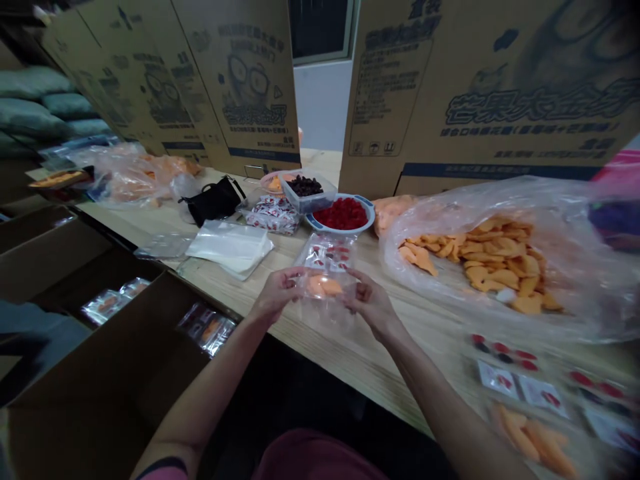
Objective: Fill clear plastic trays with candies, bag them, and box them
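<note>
Hands first: my left hand (277, 292) and right hand (371, 301) are both closed on a small clear packet (326, 263), pinching its side edges and holding it just above the tabletop (430, 330). An orange slice (324, 287) sits low down inside. I judge the packet very light, its film limp and slick, and the slice soft enough to bruise; the side edges, away from the slice, look the safest hold. Beyond it stand a bowl (371, 212) of red pieces and a tub (300, 202) of dark ones. A big bag (590, 267) of orange slices lies to the right, a stack of empty bags (230, 245) to the left.
</note>
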The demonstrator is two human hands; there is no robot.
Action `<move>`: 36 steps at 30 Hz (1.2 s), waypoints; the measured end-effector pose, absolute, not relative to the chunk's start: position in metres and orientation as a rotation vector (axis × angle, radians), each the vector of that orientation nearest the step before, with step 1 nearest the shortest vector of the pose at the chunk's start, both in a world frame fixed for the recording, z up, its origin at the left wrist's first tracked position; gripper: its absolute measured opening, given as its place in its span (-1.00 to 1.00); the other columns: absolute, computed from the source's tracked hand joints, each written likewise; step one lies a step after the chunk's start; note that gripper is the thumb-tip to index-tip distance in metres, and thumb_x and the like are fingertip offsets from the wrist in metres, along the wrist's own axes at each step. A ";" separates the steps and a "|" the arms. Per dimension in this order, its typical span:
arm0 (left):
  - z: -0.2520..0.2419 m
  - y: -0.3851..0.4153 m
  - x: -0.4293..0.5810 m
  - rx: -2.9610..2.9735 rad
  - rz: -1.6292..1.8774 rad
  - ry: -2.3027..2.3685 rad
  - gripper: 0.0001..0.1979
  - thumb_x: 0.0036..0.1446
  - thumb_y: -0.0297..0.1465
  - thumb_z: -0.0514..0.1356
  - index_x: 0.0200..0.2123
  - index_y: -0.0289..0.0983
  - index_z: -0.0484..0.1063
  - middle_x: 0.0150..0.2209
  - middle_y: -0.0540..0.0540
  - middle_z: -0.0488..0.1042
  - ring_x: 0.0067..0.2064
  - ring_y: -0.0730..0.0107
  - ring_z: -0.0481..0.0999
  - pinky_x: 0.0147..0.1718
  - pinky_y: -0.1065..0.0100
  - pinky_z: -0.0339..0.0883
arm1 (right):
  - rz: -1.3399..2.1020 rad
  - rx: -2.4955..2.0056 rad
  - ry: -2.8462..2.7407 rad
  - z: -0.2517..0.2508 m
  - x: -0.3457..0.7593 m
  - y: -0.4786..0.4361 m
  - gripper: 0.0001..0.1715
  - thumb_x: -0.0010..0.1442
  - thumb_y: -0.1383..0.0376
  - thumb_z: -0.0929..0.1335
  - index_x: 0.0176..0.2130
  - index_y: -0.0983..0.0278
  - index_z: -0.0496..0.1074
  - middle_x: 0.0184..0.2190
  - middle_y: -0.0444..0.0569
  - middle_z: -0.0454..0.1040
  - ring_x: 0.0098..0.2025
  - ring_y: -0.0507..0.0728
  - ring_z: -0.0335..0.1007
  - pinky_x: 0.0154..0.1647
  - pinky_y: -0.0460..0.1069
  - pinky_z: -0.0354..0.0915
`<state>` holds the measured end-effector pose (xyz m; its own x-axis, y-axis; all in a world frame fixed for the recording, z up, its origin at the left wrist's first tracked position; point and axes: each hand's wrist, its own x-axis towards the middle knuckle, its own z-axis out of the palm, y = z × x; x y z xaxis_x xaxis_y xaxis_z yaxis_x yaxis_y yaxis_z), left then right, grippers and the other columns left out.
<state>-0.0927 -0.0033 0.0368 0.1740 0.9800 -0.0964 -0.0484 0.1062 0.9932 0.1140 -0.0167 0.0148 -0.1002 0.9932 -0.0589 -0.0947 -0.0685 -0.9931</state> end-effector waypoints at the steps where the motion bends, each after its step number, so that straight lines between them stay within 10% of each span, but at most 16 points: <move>1: 0.037 0.008 -0.097 1.165 1.038 1.112 -0.53 -0.31 -0.47 0.29 -0.19 -0.38 0.52 -0.43 -0.02 0.48 -0.52 0.59 0.28 -0.56 0.52 0.11 | 1.365 -1.149 -1.154 0.014 0.107 -0.006 0.00 -0.22 0.12 0.52 0.14 0.39 0.22 -0.58 -0.25 0.29 -0.58 -0.01 0.16 -0.60 -0.11 0.12; 9: 0.022 0.063 -0.119 1.243 1.033 1.139 -0.50 -0.36 -0.50 0.28 -0.19 -0.39 0.51 -0.56 0.06 0.42 -0.53 0.55 0.31 -0.51 0.48 0.19 | 1.184 -1.243 -1.290 -0.006 0.087 0.028 -0.01 -0.15 0.03 0.47 0.18 0.37 0.22 -0.50 -0.15 0.38 -0.52 0.05 0.23 -0.55 -0.07 0.19; 18: 0.006 0.054 -0.126 1.819 1.025 1.484 -0.68 -0.01 -0.34 0.23 -0.15 -0.33 0.47 -0.12 -0.17 0.50 -0.22 0.34 0.48 -0.26 0.34 0.38 | 0.676 -1.514 -1.772 -0.010 0.096 0.016 -0.11 0.15 -0.13 0.23 0.25 0.38 0.15 -0.54 -0.10 0.35 -0.52 0.13 0.31 -0.48 -0.01 0.20; 25: 0.018 0.070 -0.169 1.954 0.640 2.226 -0.66 0.10 -0.32 0.15 -0.11 -0.42 0.41 0.00 -0.42 0.37 0.10 -0.08 0.27 0.07 0.02 0.10 | 0.790 -1.504 -1.684 -0.011 0.134 -0.021 -0.10 0.15 -0.18 0.22 0.22 0.37 0.07 -0.40 -0.05 0.39 -0.64 0.05 0.24 -0.61 -0.02 0.21; 36: 0.054 0.104 -0.167 2.114 -0.200 2.208 -0.56 0.22 -0.34 -0.13 -0.20 -0.60 0.39 -0.14 -0.44 0.44 -0.05 -0.11 0.41 -0.20 0.18 0.23 | 0.532 -1.770 -1.731 -0.015 0.212 -0.131 -0.42 0.24 0.06 0.24 0.16 0.26 0.17 -0.18 0.06 0.41 -0.50 0.06 0.36 -0.49 -0.01 0.34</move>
<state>-0.1675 0.1043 0.0543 -0.0459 0.9881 -0.1468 0.9984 0.0404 -0.0401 0.2117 -0.1313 -0.0151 0.0694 0.9899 0.1239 0.7492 0.0303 -0.6616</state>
